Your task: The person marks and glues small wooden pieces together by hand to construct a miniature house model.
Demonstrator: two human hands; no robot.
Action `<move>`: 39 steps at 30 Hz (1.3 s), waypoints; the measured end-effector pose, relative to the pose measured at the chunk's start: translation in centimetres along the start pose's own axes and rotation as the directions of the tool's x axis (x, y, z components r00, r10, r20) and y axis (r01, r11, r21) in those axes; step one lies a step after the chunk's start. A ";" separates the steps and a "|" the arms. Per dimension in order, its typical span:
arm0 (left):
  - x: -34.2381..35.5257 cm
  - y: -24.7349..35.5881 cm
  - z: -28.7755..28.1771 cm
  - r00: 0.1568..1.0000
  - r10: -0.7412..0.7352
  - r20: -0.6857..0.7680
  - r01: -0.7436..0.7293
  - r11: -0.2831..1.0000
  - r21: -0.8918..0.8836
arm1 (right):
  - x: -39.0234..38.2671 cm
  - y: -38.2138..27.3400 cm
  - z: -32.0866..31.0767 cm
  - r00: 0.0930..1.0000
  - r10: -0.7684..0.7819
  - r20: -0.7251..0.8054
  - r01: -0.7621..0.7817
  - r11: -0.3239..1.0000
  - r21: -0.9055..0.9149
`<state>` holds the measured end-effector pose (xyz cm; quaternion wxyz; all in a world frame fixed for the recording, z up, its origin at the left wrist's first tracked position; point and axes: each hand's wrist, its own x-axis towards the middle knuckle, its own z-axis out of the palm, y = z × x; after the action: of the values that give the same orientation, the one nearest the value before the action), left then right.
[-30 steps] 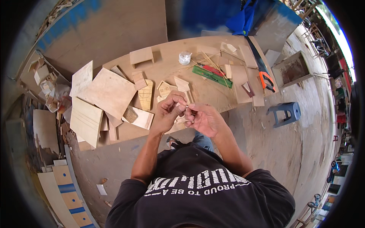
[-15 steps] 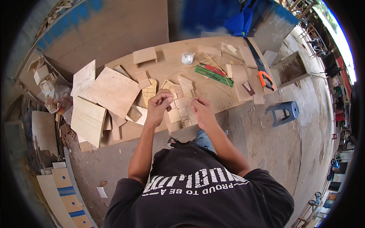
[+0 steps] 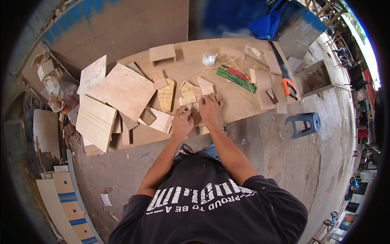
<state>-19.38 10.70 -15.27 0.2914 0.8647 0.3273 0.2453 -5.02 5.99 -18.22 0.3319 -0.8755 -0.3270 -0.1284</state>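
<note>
My left hand [image 3: 183, 123] rests at the table's near edge, its fingers curled together over small pale wooden pieces. Beside it, my right hand [image 3: 210, 110] bends down with closed fingers onto the same group of pieces. What either hand pinches is hidden under the fingers. Just beyond them lie a small house-shaped wooden piece [image 3: 187, 89] with cut-out windows and a plain piece with a pointed end [image 3: 205, 86]. Left of these is a striped yellowish wooden piece [image 3: 166, 96]. Some of the pale pieces are covered by my hands.
Large plywood sheets [image 3: 122, 87] overlap on the table's left. A small wooden stand [image 3: 162, 53] and a clear container [image 3: 209, 59] sit at the back. Farther right are a green strip [image 3: 235, 80], thin sticks and a handsaw [image 3: 290, 89]. A blue stool [image 3: 304, 124] stands on the floor.
Both hands have come down and closer together onto the small wooden pieces; before, they were raised and apart with pinched fingers. The whole view has shifted slightly.
</note>
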 end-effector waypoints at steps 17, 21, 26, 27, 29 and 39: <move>-0.2 -1.0 -1.4 0.995 -0.067 -0.075 0.058 0.991 -0.119 | 0.1 0.8 1.0 0.988 -0.146 0.044 0.149 0.984 -0.094; -0.3 -1.2 -1.4 0.994 -0.071 -0.085 0.060 0.990 -0.129 | 0.0 1.1 0.9 0.982 -0.181 0.056 0.184 0.981 -0.063; -0.3 -1.4 -1.4 0.992 -0.079 -0.101 0.064 0.987 -0.144 | 0.3 1.0 0.7 0.974 -0.220 0.060 0.223 0.973 -0.058; -0.3 -1.3 -1.5 0.991 -0.089 -0.098 0.074 0.987 -0.144 | 0.4 1.0 0.5 0.968 -0.242 0.063 0.246 0.968 -0.059; -0.4 -1.3 -1.6 0.991 -0.099 -0.096 0.085 0.987 -0.140 | 0.4 0.8 0.3 0.963 -0.263 0.066 0.267 0.962 -0.057; 0.1 -0.7 -1.5 0.993 -0.087 -0.076 0.077 0.989 -0.126 | 0.5 1.6 0.9 0.932 -0.279 0.229 0.320 0.932 -0.168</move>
<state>-20.58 11.69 -14.62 0.3405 0.8201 0.3586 0.2879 -3.60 5.93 -19.45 0.1825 -0.8526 -0.4744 -0.1209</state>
